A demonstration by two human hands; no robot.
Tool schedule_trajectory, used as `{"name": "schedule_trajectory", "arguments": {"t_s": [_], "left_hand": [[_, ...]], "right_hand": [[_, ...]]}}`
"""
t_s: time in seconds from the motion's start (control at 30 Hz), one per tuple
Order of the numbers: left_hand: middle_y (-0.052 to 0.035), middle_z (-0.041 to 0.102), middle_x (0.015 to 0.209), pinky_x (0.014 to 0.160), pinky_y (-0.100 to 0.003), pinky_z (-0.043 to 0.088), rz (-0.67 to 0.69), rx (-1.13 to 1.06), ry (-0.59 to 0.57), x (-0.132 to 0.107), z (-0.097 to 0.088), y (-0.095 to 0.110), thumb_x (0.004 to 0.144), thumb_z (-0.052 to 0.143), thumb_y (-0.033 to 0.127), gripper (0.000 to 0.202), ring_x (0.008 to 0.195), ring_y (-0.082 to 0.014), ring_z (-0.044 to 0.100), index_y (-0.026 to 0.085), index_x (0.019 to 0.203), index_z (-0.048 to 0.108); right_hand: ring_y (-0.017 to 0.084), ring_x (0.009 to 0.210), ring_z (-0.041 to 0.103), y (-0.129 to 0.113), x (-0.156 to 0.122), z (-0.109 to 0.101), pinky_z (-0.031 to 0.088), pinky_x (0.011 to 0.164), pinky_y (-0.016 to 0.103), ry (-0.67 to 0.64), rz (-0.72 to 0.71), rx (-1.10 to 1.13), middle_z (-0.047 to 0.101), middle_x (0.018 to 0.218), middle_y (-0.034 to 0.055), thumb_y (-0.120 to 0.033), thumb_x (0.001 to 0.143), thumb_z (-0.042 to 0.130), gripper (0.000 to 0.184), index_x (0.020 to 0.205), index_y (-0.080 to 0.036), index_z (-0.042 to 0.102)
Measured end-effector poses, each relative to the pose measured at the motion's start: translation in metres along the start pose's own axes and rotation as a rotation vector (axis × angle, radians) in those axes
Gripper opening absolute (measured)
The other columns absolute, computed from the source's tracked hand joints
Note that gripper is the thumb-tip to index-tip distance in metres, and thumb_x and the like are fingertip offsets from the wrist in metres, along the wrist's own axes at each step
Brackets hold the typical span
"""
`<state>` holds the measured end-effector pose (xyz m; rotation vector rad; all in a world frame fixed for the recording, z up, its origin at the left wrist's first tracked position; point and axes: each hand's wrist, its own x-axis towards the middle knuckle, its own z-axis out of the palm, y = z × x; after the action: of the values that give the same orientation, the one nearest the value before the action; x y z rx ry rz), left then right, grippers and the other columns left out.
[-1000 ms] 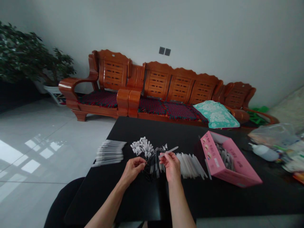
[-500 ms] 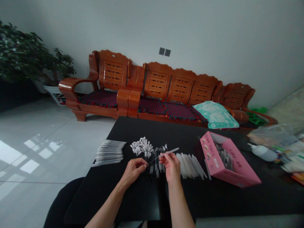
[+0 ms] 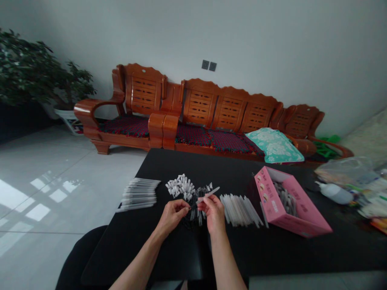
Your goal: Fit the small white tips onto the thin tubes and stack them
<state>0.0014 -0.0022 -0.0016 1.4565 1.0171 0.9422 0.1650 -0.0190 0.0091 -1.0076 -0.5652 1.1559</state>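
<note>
My right hand [image 3: 212, 209] pinches a translucent white pen barrel [image 3: 213, 191], tilted with its far end up to the right. Close by on the left, my left hand [image 3: 174, 214] is closed at the fingertips on a thin pen refill, mostly hidden now, at the barrel's lower end. Dark-tipped refills [image 3: 198, 215] lie in a bunch beneath and between the hands. Just beyond them is a heap of small white pen caps [image 3: 180, 186]. A row of empty-looking barrels [image 3: 242, 210] lies right of my right hand, and capped pens [image 3: 139, 194] are lined up at the left.
A pink box [image 3: 298, 201] holding grey pieces stands on the black table [image 3: 236, 257] at the right. Past it are a white squeeze bottle [image 3: 336, 194] and plastic bags [image 3: 344, 171]. A wooden sofa [image 3: 199, 104] runs behind the table.
My right hand has moved left with the barrel, closer to my left hand. The length of refill showing between the hands has shrunk. My left hand has hardly moved.
</note>
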Motion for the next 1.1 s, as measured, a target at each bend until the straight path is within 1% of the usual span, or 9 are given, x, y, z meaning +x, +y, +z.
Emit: {"name": "schedule_trajectory", "arguments": {"t_s": [0.1, 0.2, 0.33, 0.5, 0.63, 0.73, 0.87, 1.0, 1.1], "left_hand": [[0.0018, 0.056, 0.06, 0.05, -0.021, 0.033, 0.034, 0.012, 0.044, 0.002, 0.006, -0.002, 0.079, 0.055, 0.036, 0.023, 0.054, -0.011, 0.047, 0.015, 0.077, 0.064], [0.0001, 0.059, 0.069, 0.056, -0.022, 0.041, 0.058, -0.056, 0.138, 0.005, 0.014, -0.006, 0.083, 0.053, 0.041, 0.026, 0.06, -0.0129, 0.053, 0.016, 0.082, 0.06], [-0.0074, 0.065, 0.097, 0.076, -0.031, 0.05, 0.05, -0.192, 0.272, 0.007, 0.024, -0.006, 0.087, 0.045, 0.049, 0.038, 0.09, -0.0203, 0.061, 0.017, 0.099, 0.059], [-0.0103, 0.052, 0.135, 0.094, -0.036, 0.046, -0.016, -0.322, 0.375, 0.01, 0.032, 0.004, 0.092, 0.031, 0.055, 0.052, 0.12, -0.0248, 0.051, 0.021, 0.123, 0.054], [-0.0083, 0.043, 0.144, 0.101, -0.039, 0.041, -0.006, -0.436, 0.376, 0.013, 0.032, 0.006, 0.093, 0.03, 0.055, 0.053, 0.129, -0.0246, 0.043, 0.025, 0.132, 0.049], [-0.0091, 0.044, 0.144, 0.101, -0.041, 0.04, 0.009, -0.544, 0.384, 0.017, 0.026, 0.004, 0.092, 0.032, 0.056, 0.053, 0.129, -0.0247, 0.043, 0.025, 0.131, 0.051], [-0.0117, 0.052, 0.135, 0.096, -0.038, 0.044, 0.07, -0.549, 0.449, 0.023, 0.003, -0.005, 0.089, 0.041, 0.054, 0.05, 0.12, -0.0239, 0.052, 0.021, 0.124, 0.056], [-0.0096, 0.068, 0.102, 0.079, -0.031, 0.051, 0.078, -0.272, 0.497, 0.026, -0.021, -0.026, 0.077, 0.063, 0.044, 0.042, 0.091, -0.0206, 0.064, 0.015, 0.107, 0.063], [-0.0058, 0.069, 0.084, 0.063, -0.026, 0.05, 0.027, -0.053, 0.454, 0.024, -0.027, -0.04, 0.074, 0.064, 0.035, 0.033, 0.071, -0.0178, 0.064, 0.015, 0.1, 0.066]], "right_hand": [[0.016, 0.053, 0.067, 0.008, -0.003, 0.006, 0.054, 0.048, 0.024, -0.014, 0.041, 0.009, 0.073, 0.069, 0.0048, -0.025, 0.067, 0.074, 0.024, 0.082, -0.016, 0.058], [0.017, 0.054, 0.068, 0.014, -0.003, 0.01, 0.056, 0.05, 0.025, -0.028, 0.061, 0.023, 0.073, 0.068, 0.0047, -0.025, 0.066, 0.074, 0.023, 0.079, -0.016, 0.057], [0.017, 0.051, 0.068, 0.018, -0.006, 0.017, 0.055, 0.046, 0.024, -0.03, 0.107, 0.0, 0.071, 0.064, 0.0038, -0.024, 0.065, 0.074, 0.022, 0.078, -0.015, 0.058], [0.018, 0.051, 0.068, 0.021, -0.019, 0.033, 0.055, 0.047, 0.025, -0.085, 0.201, 0.061, 0.071, 0.062, 0.0022, -0.019, 0.064, 0.073, 0.018, 0.075, -0.016, 0.059], [0.02, 0.054, 0.069, 0.024, -0.018, 0.031, 0.057, 0.049, 0.027, -0.121, 0.275, 0.134, 0.072, 0.063, 0.0046, -0.017, 0.062, 0.074, 0.018, 0.074, -0.015, 0.06], [0.021, 0.055, 0.07, 0.024, -0.011, 0.02, 0.057, 0.049, 0.027, -0.097, 0.319, 0.185, 0.073, 0.066, 0.0076, -0.016, 0.061, 0.077, 0.022, 0.077, -0.014, 0.062], [0.02, 0.055, 0.07, 0.02, -0.002, 0.004, 0.058, 0.05, 0.027, -0.07, 0.329, 0.257, 0.074, 0.066, 0.0088, -0.014, 0.061, 0.077, 0.02, 0.077, -0.013, 0.064], [0.018, 0.057, 0.07, 0.013, 0.002, -0.01, 0.058, 0.052, 0.026, -0.059, 0.32, 0.298, 0.073, 0.065, 0.0077, -0.012, 0.064, 0.075, 0.015, 0.077, -0.013, 0.067], [0.017, 0.058, 0.07, 0.011, 0.004, -0.018, 0.058, 0.054, 0.026, -0.047, 0.297, 0.288, 0.073, 0.065, 0.0075, -0.011, 0.066, 0.074, 0.013, 0.077, -0.013, 0.068]]}}
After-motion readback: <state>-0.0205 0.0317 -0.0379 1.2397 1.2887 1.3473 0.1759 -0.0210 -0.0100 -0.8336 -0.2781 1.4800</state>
